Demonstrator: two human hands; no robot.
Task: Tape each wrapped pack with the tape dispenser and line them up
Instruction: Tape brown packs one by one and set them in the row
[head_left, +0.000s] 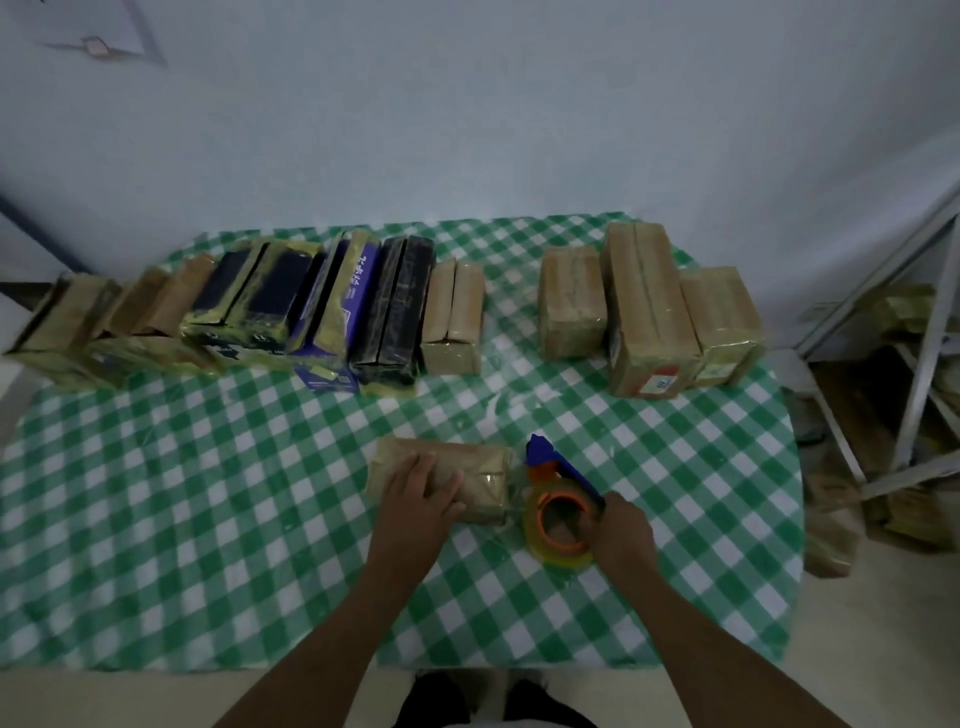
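A brown wrapped pack (483, 475) lies flat near the middle of the green checked tablecloth (208, 493). My left hand (418, 499) presses down on the pack with spread fingers. Just right of the pack sits the tape dispenser (558, 499), blue and orange with a clear tape roll. My right hand (618, 530) grips the dispenser at its right side. A strip of clear tape seems to run from the roll to the pack's right end.
A row of several taped packs (311, 312), brown, black and blue, lines the back left of the table. Three brown packs (644, 312) stand at the back right. A metal frame (919, 332) and more bundles lie off the right edge.
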